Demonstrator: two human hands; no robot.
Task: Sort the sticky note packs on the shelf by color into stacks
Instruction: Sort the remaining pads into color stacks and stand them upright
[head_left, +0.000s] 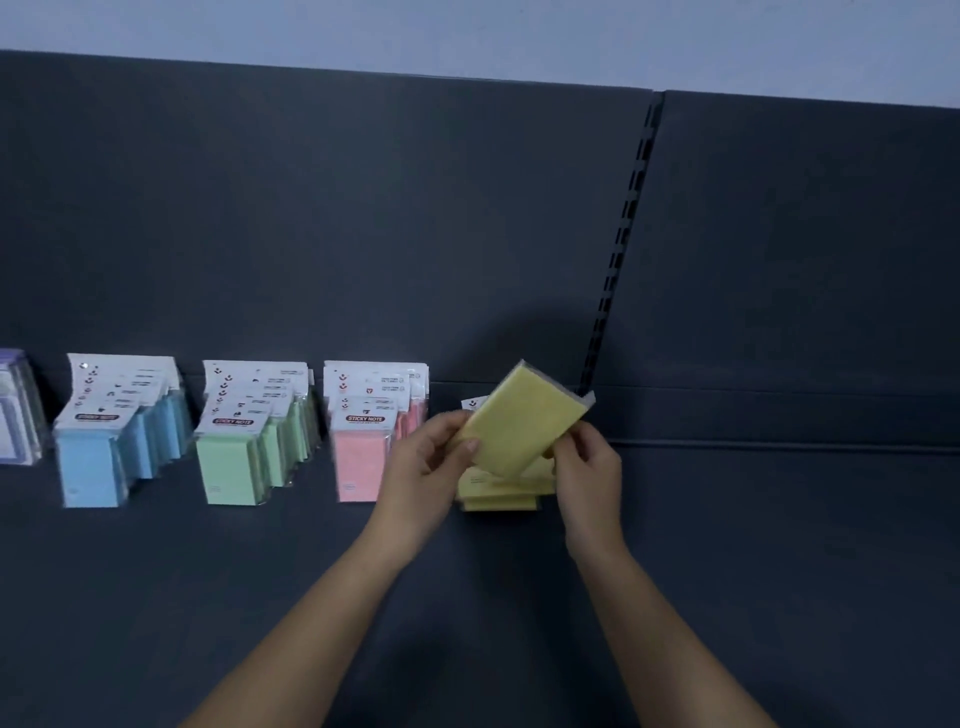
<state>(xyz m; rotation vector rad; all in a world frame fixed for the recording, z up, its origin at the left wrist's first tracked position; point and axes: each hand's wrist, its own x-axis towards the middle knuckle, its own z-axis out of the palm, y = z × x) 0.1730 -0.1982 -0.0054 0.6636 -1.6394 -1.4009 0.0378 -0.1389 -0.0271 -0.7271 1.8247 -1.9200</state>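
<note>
A yellow sticky note pack is held tilted in the air above the yellow stack on the dark shelf. My left hand grips its lower left edge with the thumb on top. My right hand pinches its lower right corner. To the left stand three rows of packs: blue, green and pink. The left hand hides part of the pink row and of the yellow stack.
A clear holder with purple packs sits at the far left edge. The dark back panel rises behind the rows, with a slotted upright rail at the right. Bare shelf extends to the right past the rail.
</note>
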